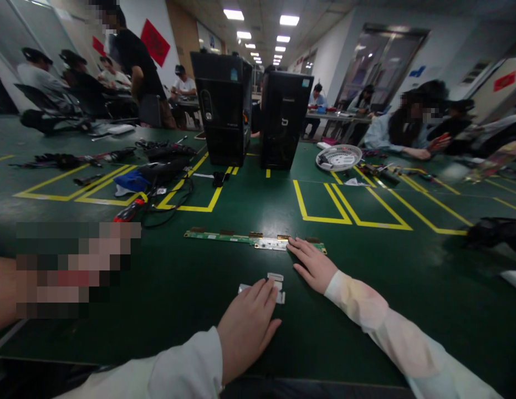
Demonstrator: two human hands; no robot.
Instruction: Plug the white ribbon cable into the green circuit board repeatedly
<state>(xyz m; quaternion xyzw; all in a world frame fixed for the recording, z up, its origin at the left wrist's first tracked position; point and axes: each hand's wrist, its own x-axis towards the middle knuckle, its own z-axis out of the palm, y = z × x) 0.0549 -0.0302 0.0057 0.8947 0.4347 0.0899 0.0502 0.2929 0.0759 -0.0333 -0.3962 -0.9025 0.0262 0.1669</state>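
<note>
A long, narrow green circuit board (233, 238) with a silvery middle section and brown tabs along its far edge lies across the green table. My right hand (313, 266) rests on its right part, fingers stretched out and apart, covering some of the board. Nearer to me, my left hand (247, 324) lies palm down with its fingers extended over a small white and silver piece (277, 285). Its fingertips cover much of that piece, so its kind is hard to make out. Neither hand is wrapped round anything.
Another person's arm (4, 288) reaches in from the left, its hand blurred, by a red and black tool handle (129, 210). Two black computer towers (224, 111) stand ahead. Cables (62, 160) lie back left; a white basket (338, 159) stands back right. Yellow tape (324, 219) marks the table.
</note>
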